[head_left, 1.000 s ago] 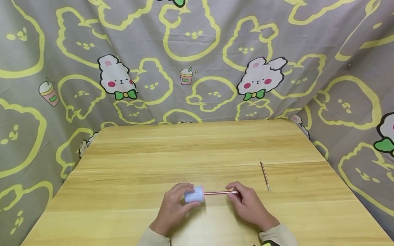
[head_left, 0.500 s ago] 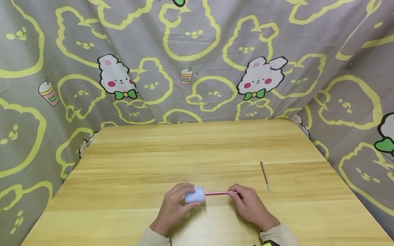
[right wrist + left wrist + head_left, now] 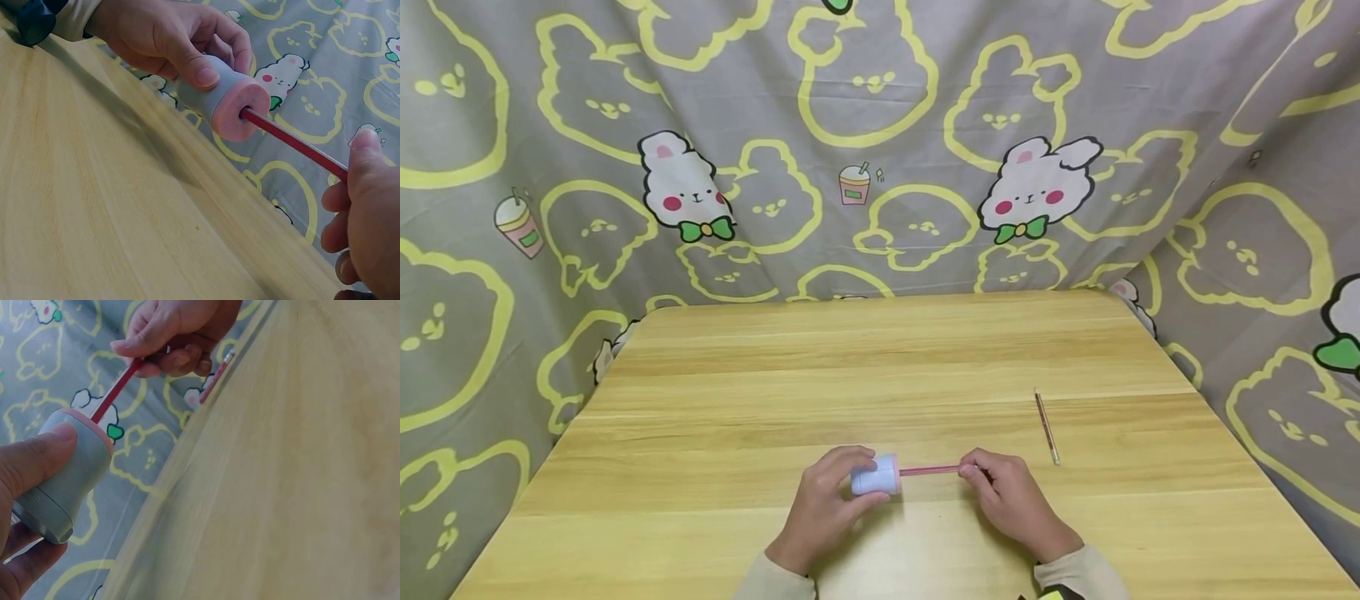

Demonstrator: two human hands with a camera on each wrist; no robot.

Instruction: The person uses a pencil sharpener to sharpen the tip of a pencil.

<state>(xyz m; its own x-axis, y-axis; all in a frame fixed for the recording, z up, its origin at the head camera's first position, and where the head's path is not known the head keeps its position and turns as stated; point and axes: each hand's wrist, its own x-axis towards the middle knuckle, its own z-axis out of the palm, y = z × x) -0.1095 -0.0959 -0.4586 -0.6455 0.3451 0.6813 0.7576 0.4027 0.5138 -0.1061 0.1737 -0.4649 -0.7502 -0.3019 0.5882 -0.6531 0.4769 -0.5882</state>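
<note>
My left hand (image 3: 829, 498) grips a light-blue pencil sharpener (image 3: 876, 475) with a pink end face, thumb on one side and fingers on the other. A red pencil (image 3: 294, 144) goes into the round hole in the pink face, its tip hidden inside the sharpener. At the pencil's other end, my right hand (image 3: 1009, 500) pinches it between thumb and curled fingers. Sharpener and pencil lie roughly level in the head view, pointing from one hand to the other. The left wrist view shows the sharpener's body (image 3: 75, 469) with the thumb across it near the pink rim.
A second pencil (image 3: 1047, 427) lies on the wooden table (image 3: 820, 367), beyond my right hand and to its right. Grey curtain cloth (image 3: 880, 225) with yellow cartoon outlines hangs behind the table and along both sides.
My right hand's fingers have closed further over the pencil's end, and the pencil appears turned about its length. The left hand and the sharpener have stayed in place.
</note>
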